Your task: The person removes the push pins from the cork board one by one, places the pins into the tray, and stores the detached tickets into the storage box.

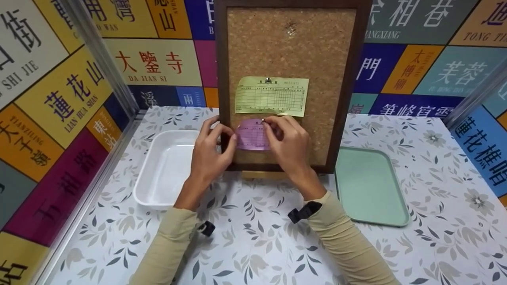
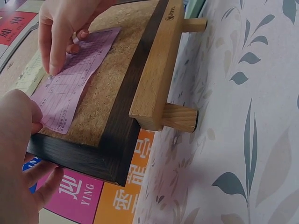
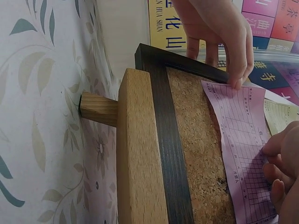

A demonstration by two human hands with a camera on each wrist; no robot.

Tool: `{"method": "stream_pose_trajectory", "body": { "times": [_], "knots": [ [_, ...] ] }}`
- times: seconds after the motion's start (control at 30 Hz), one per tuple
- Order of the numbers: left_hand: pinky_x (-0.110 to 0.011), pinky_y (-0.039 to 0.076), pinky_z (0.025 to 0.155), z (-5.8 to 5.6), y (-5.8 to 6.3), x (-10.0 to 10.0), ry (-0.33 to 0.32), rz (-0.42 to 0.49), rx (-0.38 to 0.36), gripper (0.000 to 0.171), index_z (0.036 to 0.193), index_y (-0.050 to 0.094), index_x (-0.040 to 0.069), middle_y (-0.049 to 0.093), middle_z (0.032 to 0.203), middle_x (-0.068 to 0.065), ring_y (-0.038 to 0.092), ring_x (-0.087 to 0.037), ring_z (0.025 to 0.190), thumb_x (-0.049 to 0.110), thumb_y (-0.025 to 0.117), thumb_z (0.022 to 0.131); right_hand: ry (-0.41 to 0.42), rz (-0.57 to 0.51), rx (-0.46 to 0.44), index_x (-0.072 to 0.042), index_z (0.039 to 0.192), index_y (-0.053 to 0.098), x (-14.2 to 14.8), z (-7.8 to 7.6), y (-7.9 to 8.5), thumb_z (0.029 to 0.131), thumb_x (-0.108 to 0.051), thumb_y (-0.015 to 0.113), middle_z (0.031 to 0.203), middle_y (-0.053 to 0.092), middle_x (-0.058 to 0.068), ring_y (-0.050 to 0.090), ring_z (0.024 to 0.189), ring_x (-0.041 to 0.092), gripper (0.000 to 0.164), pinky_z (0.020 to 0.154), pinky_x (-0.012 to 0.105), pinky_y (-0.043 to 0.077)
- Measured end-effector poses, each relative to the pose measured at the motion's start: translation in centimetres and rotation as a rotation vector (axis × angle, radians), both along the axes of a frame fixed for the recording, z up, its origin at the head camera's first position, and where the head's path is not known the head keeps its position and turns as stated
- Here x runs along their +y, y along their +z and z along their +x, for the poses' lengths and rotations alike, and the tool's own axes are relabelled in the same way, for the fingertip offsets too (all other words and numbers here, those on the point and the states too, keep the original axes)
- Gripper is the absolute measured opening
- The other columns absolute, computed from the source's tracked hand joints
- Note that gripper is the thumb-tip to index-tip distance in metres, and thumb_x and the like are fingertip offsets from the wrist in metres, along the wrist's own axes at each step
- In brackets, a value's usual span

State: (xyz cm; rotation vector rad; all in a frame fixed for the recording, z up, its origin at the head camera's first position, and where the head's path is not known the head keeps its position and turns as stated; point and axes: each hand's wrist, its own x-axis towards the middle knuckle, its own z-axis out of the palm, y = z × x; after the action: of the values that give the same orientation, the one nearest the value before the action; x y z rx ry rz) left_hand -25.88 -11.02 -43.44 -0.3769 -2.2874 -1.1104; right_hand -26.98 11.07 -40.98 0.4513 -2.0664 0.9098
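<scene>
A corkboard (image 1: 323, 79) in a dark frame leans upright on a wooden stand (image 2: 154, 70). A yellow-green printed slip (image 1: 273, 97) hangs on it, with a shiny push pin (image 1: 268, 80) at its top middle. Below it lies a pink printed form slip (image 1: 251, 136) against the cork. My left hand (image 1: 212, 148) grips the board's left edge, thumb on the slip's left edge and other fingers round the frame. With thumb and index finger, my right hand (image 1: 291, 142) pinches a small shiny push pin (image 1: 263, 120) at the slip's top; the fingers partly hide it and the slip's right part.
To the left of the board stands a white tray (image 1: 144, 174), and to its right lies a green tray (image 1: 370, 186). The table (image 1: 253, 253) has a leaf-patterned cover. Colourful sign-printed panels (image 1: 158, 61) surround it at the back and sides.
</scene>
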Motion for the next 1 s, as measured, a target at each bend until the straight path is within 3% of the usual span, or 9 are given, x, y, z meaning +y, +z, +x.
{"method": "stream_pose_trajectory", "body": {
  "times": [0.53,0.77,0.9,1.0],
  "knots": [
    [-0.035,0.064,0.085,0.00,-0.06,0.06,0.027,-0.029,-0.004,0.015,0.102,0.072,0.017,0.058,0.153,-0.007,0.066,-0.026,0.128,0.032,0.071,0.102,0.038,-0.047,0.013,-0.011,0.100,0.082,-0.02,-0.11,-0.05,0.095,-0.011,0.081,0.084,0.071,0.001,0.063,0.071,0.010,0.004,0.064,0.024,0.052],
    [-0.036,0.065,0.086,-0.03,-0.04,0.05,0.032,-0.032,-0.005,0.015,0.102,0.072,0.017,0.058,0.153,-0.008,0.065,-0.026,0.130,0.032,0.071,0.102,0.053,-0.045,-0.047,-0.011,0.100,0.080,-0.03,-0.08,0.07,0.097,-0.016,0.081,0.086,0.072,0.002,0.064,0.072,0.011,0.006,0.066,0.025,0.053],
    [-0.040,0.065,0.092,0.03,-0.04,0.13,0.030,-0.027,-0.007,0.016,0.102,0.072,0.016,0.058,0.154,-0.009,0.064,-0.028,0.134,0.032,0.071,0.102,0.063,-0.051,-0.066,-0.011,0.100,0.079,-0.07,-0.15,0.01,0.099,-0.020,0.081,0.087,0.072,0.002,0.063,0.072,0.011,0.008,0.066,0.025,0.053],
    [-0.046,0.061,0.105,0.09,0.03,0.19,0.034,-0.030,-0.001,0.016,0.102,0.073,0.016,0.058,0.154,-0.010,0.061,-0.029,0.139,0.032,0.071,0.103,0.056,-0.041,-0.066,-0.012,0.099,0.078,-0.05,-0.20,0.04,0.099,-0.020,0.080,0.086,0.071,0.001,0.063,0.071,0.011,0.009,0.065,0.024,0.052]
  ]
}}
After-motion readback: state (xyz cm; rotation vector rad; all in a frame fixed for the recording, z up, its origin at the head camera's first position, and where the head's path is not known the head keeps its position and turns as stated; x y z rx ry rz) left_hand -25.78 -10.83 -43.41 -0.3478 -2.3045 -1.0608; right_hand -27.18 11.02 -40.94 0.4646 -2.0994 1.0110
